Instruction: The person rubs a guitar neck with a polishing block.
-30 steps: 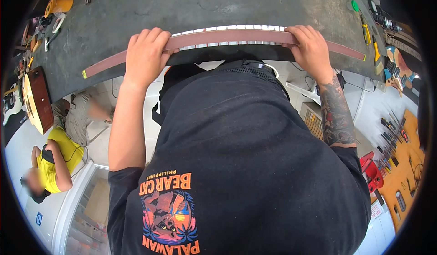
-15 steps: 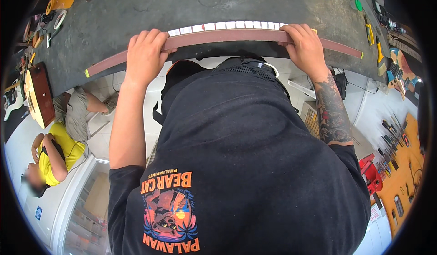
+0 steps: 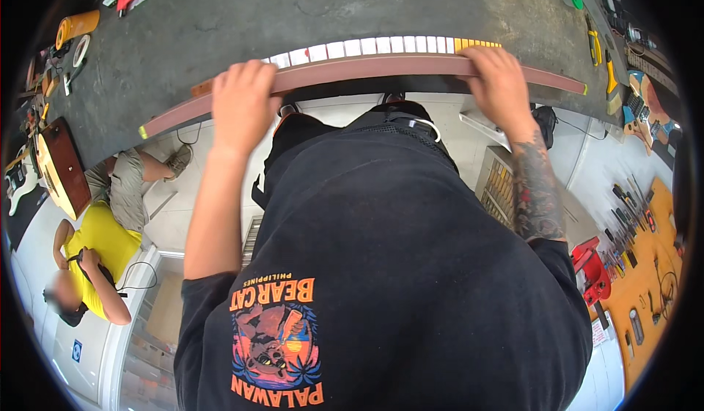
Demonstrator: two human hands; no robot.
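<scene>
From the left, your left hand (image 3: 246,96) curls its fingers over a long reddish-brown sanding bar (image 3: 374,65), thumb on the near side. The bar runs lengthwise along the near edge of the dark surface (image 3: 352,11), partly hiding what looks like a fretted neck (image 3: 381,45), its white segments turning yellow rightward. Further right, your right hand (image 3: 499,77) grasps the bar likewise. The exposed stretch looks fully masked and sanding seems underway; the bar's underside is hidden, so how much is left cannot be told.
</scene>
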